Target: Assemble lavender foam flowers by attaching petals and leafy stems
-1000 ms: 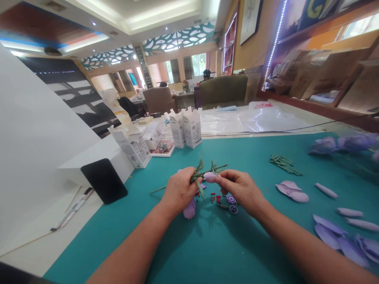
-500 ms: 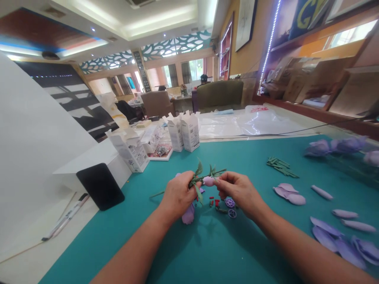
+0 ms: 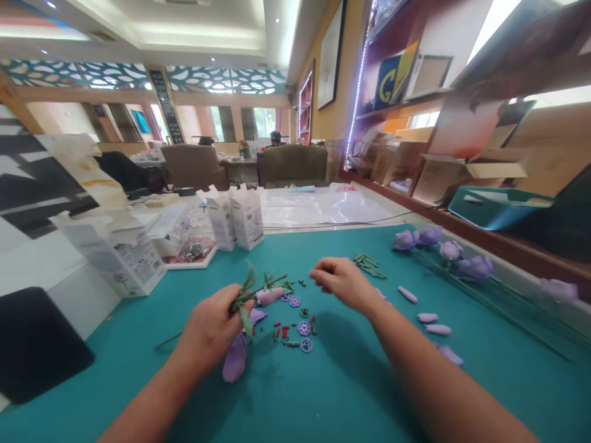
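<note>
My left hand (image 3: 215, 317) is wrapped round a toy flower stem (image 3: 277, 279) with green leaves. A pale purple bud (image 3: 269, 296) juts to the right from between the leaves, and a larger purple petal (image 3: 235, 362) hangs under the fingers. My right hand (image 3: 340, 280) is apart from the flower, over the mat to its right. Its fingers are curled together, and whatever they may hold is hidden. Between and below the hands lie purple wheel-shaped pieces (image 3: 303, 328), small red pieces (image 3: 285, 332) and a short green piece (image 3: 293, 344).
Green sticks (image 3: 369, 264) lie beyond my right hand. Loose purple pieces (image 3: 438, 330) and finished purple flowers (image 3: 475, 267) are on the right of the green mat (image 3: 351, 394). White cartons (image 3: 248, 218) stand at the back. A black tablet-like panel (image 3: 41, 344) leans at the left.
My right hand has left the bud and moved off to the right. The view has turned right, so the scene sits further left. My left hand still holds the flower stem.
</note>
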The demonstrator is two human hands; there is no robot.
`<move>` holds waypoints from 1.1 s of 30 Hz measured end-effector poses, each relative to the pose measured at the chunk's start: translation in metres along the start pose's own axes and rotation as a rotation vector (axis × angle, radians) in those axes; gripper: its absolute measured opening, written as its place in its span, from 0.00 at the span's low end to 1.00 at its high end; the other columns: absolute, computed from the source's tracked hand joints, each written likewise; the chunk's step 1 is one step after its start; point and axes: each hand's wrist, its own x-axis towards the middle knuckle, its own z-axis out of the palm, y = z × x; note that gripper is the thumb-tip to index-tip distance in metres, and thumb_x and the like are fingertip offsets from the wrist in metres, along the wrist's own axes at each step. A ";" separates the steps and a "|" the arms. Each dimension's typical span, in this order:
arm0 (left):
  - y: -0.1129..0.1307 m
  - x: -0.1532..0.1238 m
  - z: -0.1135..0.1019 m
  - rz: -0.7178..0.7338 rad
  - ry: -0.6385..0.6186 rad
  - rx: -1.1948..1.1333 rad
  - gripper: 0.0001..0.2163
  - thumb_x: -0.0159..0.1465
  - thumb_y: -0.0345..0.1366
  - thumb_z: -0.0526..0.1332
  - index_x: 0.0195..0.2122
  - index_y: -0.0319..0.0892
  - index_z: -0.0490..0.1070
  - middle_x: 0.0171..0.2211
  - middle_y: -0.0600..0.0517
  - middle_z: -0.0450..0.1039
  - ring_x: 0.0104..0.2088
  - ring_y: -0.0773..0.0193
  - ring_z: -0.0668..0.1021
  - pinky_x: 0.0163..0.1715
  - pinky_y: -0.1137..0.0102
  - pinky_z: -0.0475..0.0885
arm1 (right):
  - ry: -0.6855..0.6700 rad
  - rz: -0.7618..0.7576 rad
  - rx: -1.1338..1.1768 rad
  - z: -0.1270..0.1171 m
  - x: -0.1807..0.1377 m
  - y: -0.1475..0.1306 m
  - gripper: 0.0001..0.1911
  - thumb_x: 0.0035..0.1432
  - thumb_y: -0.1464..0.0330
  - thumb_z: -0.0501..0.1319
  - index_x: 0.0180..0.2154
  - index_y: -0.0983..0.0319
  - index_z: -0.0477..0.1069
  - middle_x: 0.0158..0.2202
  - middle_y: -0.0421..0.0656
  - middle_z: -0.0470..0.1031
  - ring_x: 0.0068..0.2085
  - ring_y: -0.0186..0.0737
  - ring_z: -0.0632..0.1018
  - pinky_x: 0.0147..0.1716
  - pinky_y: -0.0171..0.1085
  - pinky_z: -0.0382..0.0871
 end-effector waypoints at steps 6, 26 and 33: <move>-0.003 0.000 0.002 -0.009 0.003 0.018 0.14 0.59 0.47 0.48 0.22 0.45 0.55 0.21 0.54 0.63 0.23 0.62 0.66 0.24 0.70 0.56 | -0.108 0.263 -0.760 -0.059 0.001 0.042 0.08 0.45 0.71 0.61 0.30 0.60 0.77 0.32 0.46 0.79 0.35 0.45 0.78 0.27 0.35 0.63; -0.003 -0.003 0.002 -0.032 -0.020 -0.004 0.11 0.60 0.42 0.51 0.22 0.44 0.55 0.22 0.55 0.62 0.24 0.64 0.65 0.25 0.71 0.56 | -0.120 0.151 -0.868 -0.025 0.004 0.048 0.10 0.51 0.73 0.53 0.32 0.62 0.72 0.38 0.52 0.77 0.38 0.48 0.78 0.31 0.39 0.63; -0.003 -0.007 0.005 0.150 0.116 0.008 0.07 0.60 0.33 0.54 0.24 0.43 0.63 0.24 0.54 0.66 0.25 0.66 0.67 0.26 0.71 0.60 | -0.155 -0.080 0.054 -0.010 0.001 0.008 0.12 0.60 0.59 0.49 0.30 0.59 0.61 0.34 0.45 0.76 0.33 0.39 0.75 0.32 0.38 0.67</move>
